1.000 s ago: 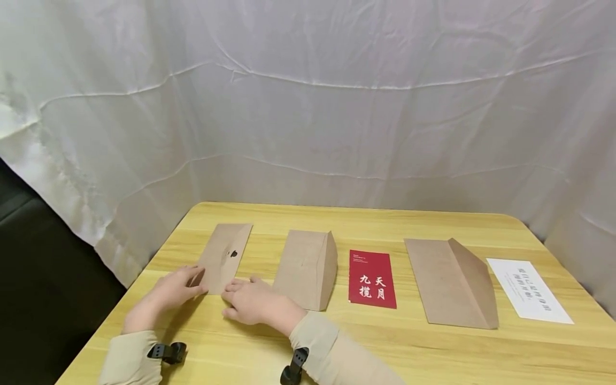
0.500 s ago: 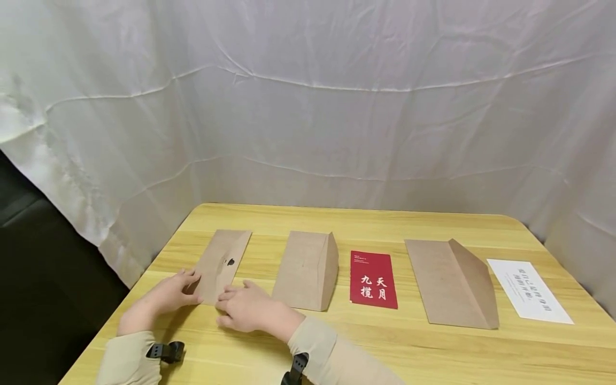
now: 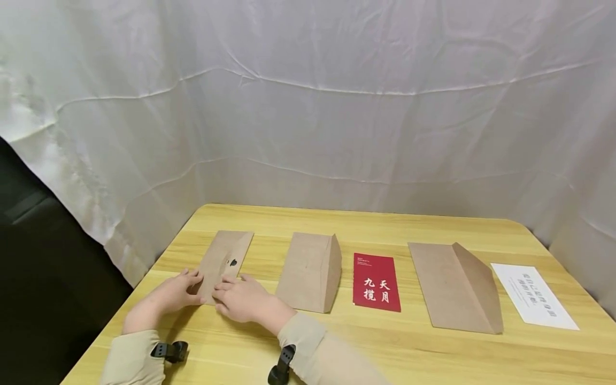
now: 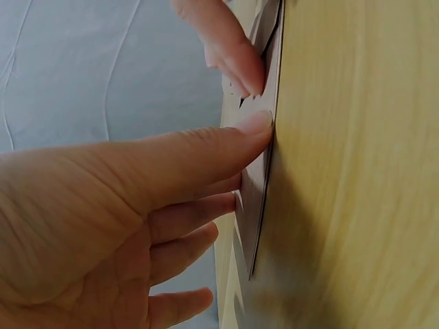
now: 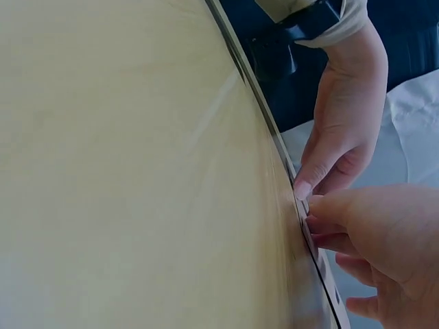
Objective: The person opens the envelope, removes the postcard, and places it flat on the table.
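A brown kraft envelope (image 3: 236, 241) with a small black mark lies flat at the table's left, its flap folded over. My left hand (image 3: 169, 295) rests at its near left corner. In the left wrist view, the left thumb (image 4: 255, 123) touches the envelope's edge (image 4: 256, 205), with fairly straight fingers beyond it. The right hand (image 3: 246, 300) lies over the near right part of that envelope, fingertips touching the flap. In the right wrist view, the right hand (image 5: 384, 240) is close beside the left hand (image 5: 346, 130); the envelope shows only edge-on.
Rightward across the wooden table (image 3: 385, 353) lie a second kraft envelope (image 3: 303, 272) with its flap raised, a red card (image 3: 377, 272) with white characters, a third open-flapped envelope (image 3: 447, 289) and a white printed card (image 3: 534, 297). A pale curtain (image 3: 308, 133) hangs behind.
The left envelope has slid slightly toward me since a second ago. My right hand has shifted a little left, further onto its flap. The left hand stays near the same corner.
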`<state>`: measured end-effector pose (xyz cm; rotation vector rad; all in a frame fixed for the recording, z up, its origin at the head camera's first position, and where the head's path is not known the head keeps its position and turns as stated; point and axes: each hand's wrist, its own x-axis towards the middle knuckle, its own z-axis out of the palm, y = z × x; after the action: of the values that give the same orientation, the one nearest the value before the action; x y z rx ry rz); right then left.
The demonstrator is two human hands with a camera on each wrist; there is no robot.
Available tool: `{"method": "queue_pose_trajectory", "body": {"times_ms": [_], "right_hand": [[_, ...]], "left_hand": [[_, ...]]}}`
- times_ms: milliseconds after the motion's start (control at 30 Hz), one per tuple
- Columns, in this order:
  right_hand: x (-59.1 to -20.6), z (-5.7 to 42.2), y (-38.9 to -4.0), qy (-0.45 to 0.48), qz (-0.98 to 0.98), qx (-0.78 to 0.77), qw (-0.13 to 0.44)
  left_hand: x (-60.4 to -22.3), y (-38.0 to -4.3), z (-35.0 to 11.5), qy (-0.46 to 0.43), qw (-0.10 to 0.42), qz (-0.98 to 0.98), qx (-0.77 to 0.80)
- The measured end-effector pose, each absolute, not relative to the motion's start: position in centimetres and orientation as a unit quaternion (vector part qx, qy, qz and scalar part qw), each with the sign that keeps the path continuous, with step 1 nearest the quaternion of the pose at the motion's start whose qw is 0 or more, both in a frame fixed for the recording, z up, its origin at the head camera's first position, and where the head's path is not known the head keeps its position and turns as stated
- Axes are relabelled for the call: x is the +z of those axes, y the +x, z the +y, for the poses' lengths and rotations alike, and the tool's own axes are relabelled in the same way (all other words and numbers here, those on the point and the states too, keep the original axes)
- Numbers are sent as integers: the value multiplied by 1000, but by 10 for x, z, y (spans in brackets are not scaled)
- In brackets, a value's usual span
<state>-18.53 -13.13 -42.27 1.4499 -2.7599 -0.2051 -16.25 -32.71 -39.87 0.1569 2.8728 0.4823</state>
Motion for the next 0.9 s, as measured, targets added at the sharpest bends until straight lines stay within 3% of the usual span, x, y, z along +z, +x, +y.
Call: {"method": "queue_pose_trajectory", "body": {"times_ms": [567,900], "right_hand": [[-423,-132,-190,444,-895,-46,8],[-416,-127,-186,438,-897,-47,41]], "left_hand": [[-398,-163,-326,37,131,974,182],[-398,-163,-327,31,133,972,190]]}}
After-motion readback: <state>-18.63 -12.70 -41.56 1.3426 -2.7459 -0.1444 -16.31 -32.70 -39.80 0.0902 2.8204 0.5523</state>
